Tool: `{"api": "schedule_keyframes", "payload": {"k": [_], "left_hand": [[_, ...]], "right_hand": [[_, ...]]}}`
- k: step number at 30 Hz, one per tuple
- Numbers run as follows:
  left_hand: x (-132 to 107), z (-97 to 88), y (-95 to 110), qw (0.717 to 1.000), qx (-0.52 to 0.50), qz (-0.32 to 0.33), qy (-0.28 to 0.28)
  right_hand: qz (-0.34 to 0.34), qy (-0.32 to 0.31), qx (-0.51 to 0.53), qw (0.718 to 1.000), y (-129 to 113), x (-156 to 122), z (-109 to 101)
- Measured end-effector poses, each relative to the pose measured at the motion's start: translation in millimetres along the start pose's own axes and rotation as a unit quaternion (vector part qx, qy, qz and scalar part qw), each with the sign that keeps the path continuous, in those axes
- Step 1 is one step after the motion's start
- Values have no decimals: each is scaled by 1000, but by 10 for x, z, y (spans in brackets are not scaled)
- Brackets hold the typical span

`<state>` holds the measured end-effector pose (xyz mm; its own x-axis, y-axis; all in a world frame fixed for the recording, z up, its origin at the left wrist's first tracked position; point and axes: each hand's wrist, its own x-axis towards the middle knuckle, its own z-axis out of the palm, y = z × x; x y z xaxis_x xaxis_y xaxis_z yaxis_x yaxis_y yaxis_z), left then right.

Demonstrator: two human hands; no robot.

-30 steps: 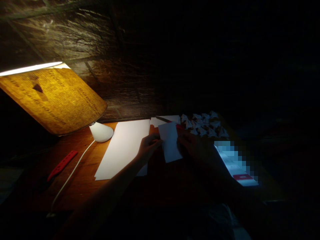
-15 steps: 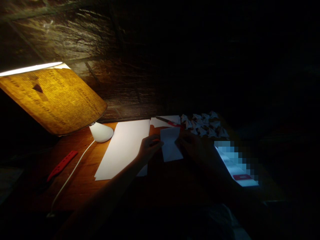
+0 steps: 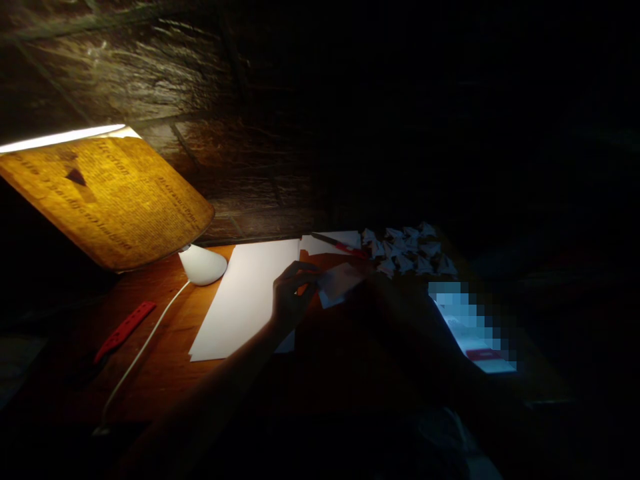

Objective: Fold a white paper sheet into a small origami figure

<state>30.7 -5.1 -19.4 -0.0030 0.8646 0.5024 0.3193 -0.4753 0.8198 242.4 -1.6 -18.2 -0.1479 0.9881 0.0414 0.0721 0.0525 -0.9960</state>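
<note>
A small white sheet of paper (image 3: 341,283) is held up over the dark middle of the table, bent or folded so that a second layer shows below. My left hand (image 3: 293,293) pinches its left edge between thumb and fingers. On the right edge is my right hand (image 3: 376,283), closed on the paper but mostly lost in shadow. Beyond the hands lie a tool with a red handle (image 3: 350,249) and another white sheet (image 3: 327,243).
A stack of white paper (image 3: 250,300) lies left of the hands. Several folded paper pieces (image 3: 410,250) sit at the back right, near a lit screen (image 3: 480,340). A lamp (image 3: 110,200), its cord (image 3: 145,353) and a red-handled object (image 3: 125,328) occupy the left side.
The small paper has gone from upright and nearly flat to tilted and bent over, its lower edge higher. My left hand has turned slightly, its fingers raised.
</note>
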Motion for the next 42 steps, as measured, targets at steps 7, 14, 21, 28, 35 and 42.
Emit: {"api": "schedule_keyframes", "payload": {"k": [7,14,21,28,35,42], "left_hand": [[-20,-13,38,999,-2,7,-34],[-17,21,66,990,-104,-50,-85],[-48,107,-41,976,-123,-147,-103],[-36,86,11,970,-158,-170,-77],[-62,98,39,965,-165,-175,-106],[-62,96,67,974,-146,-144,-99]], "right_hand": [[27,-14,58,998,-130,-2,-14],[-64,-10,-65,996,27,-1,-11],[-111,-16,-106,988,72,-15,5],[-77,-23,-88,993,-1,-37,15],[-95,-39,-103,989,-59,-72,28],[-102,-35,-99,989,-64,-88,41]]}}
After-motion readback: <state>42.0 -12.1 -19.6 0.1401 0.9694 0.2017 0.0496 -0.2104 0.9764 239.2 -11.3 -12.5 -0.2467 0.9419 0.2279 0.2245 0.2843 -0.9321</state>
